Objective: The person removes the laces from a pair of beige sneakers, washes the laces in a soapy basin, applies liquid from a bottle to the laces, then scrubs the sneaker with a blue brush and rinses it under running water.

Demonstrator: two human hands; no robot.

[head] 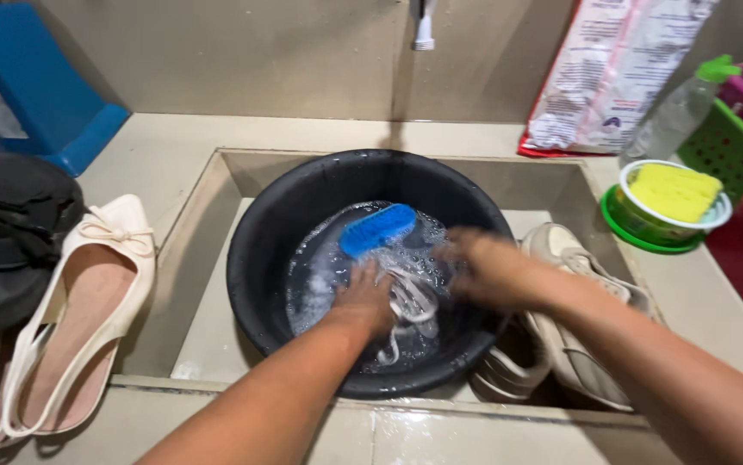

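both hands (423, 288) grip wet white laces (410, 303) in soapy black basin (255, 258); blue brush (377, 229) floats beside

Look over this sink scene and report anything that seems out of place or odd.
A cream sneaker stands wedged on its side between the black basin and the sink wall. A blue scrub brush floats loose in the soapy water while both hands, left hand and right hand, work white laces.

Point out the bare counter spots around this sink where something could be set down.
Bare counter lies behind the sink, between the blue stool and the powder bag. The front ledge shows bare between the arms, but wet. Crowded: the cream slingback shoes fill the left, the sponge dish and baskets the right; both hands, left and right, work inside the black basin.
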